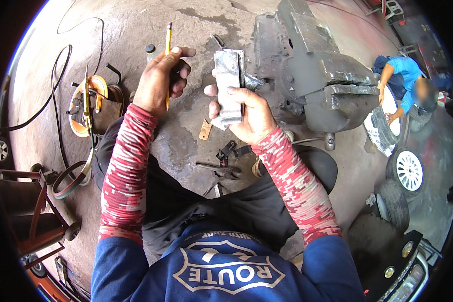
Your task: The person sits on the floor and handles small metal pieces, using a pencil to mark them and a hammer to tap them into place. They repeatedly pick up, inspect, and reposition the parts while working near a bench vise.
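Note:
My left hand (156, 78) is closed around a slim yellow pencil (168, 39), which stands nearly upright between thumb and fingers. In my right hand (254, 115) is a grey, scuffed metal piece (228, 83), long and flat-sided, held upright with the thumb across its front. Its back is hidden from me. The two hands are apart, above the floor between my knees. Just beyond the right hand stands a large dark bench vise (314, 83). A small tan tag-like piece (205, 129) lies on the floor below the hands.
Pliers (221, 169) and a black strap (227, 150) lie between my legs. At left are a brass torch (87, 108) with hoses, an orange-rimmed helmet-like item (78, 130) and a red cart (32, 201). A co-worker (405, 75) crouches at right near wheels (409, 170).

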`<state>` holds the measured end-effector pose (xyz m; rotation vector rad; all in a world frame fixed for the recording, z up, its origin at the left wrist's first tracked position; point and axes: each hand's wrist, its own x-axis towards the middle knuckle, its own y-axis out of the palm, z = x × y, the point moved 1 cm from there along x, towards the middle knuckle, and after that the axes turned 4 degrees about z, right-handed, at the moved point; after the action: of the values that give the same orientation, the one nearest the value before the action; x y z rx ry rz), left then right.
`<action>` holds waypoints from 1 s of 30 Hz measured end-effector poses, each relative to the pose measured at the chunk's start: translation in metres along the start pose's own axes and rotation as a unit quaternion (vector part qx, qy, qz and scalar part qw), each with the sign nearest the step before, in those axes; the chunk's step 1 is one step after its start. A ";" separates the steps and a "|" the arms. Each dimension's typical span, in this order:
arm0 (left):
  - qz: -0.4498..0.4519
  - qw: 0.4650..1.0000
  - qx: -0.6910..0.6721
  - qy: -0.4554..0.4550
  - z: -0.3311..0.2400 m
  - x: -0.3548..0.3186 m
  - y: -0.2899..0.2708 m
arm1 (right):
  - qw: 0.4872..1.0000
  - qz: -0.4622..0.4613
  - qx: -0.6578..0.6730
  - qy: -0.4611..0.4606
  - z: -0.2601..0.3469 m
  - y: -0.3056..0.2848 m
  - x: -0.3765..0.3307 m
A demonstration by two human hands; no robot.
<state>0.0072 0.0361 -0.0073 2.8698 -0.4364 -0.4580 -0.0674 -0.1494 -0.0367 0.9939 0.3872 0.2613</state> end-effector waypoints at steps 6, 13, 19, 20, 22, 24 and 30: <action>0.067 0.997 -0.020 0.027 0.005 0.003 -0.009 | 0.998 0.054 -0.029 -0.011 0.013 0.000 -0.005; -0.030 0.997 0.063 0.019 0.008 0.006 -0.007 | 0.991 0.117 -0.064 -0.031 0.013 0.004 -0.010; -0.045 0.995 0.092 -0.003 0.011 0.006 -0.002 | 0.997 0.061 0.007 -0.037 0.010 -0.003 -0.009; -0.043 0.994 0.097 -0.003 0.012 0.006 -0.002 | 0.998 0.050 0.006 -0.043 0.010 -0.004 -0.008; -0.044 0.994 0.105 -0.001 0.012 0.006 -0.002 | 0.998 0.032 0.017 -0.048 0.012 -0.006 -0.008; -0.047 0.993 0.112 0.005 0.014 0.007 -0.002 | 0.998 0.017 0.042 -0.048 0.014 -0.008 -0.008; -0.065 0.984 0.151 0.061 0.018 0.010 -0.007 | 0.997 0.052 0.022 -0.055 0.016 -0.017 -0.010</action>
<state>0.0121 0.0372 -0.0288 3.2127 -0.3214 -0.2514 -0.0692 -0.1744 -0.0410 1.0688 0.2411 0.2921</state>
